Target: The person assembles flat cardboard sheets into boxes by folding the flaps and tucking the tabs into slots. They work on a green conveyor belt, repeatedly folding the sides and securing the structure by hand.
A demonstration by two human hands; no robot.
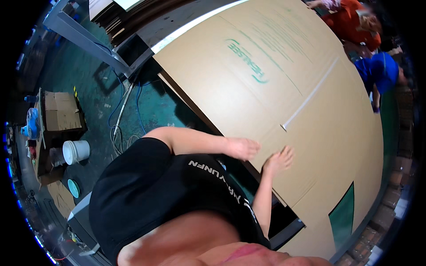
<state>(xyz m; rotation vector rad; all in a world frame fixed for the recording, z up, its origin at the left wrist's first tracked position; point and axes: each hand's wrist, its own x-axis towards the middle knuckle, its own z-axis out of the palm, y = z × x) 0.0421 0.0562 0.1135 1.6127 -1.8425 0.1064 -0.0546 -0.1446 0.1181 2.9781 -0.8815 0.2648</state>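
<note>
A large brown cardboard sheet [222,80], with green print and crease lines, lies flat before me. My left hand [243,148] is over its near edge, palm down, fingers extended and holding nothing; it is slightly blurred. Just right of it, my right hand [278,162] rests on or just above the board, fingers stretched out and nothing in them. Whether either palm presses on the board is hard to tell. A pale narrow strip [310,93] runs along the board away from my hands, its near end just beyond the right one.
Two people, one in red [355,24] and one in blue [377,71], stand at the board's far right side. A grey metal frame [84,37] and stacked boards [108,22] are at the far left. On the left are a white bucket [75,151] and floor cables [117,119].
</note>
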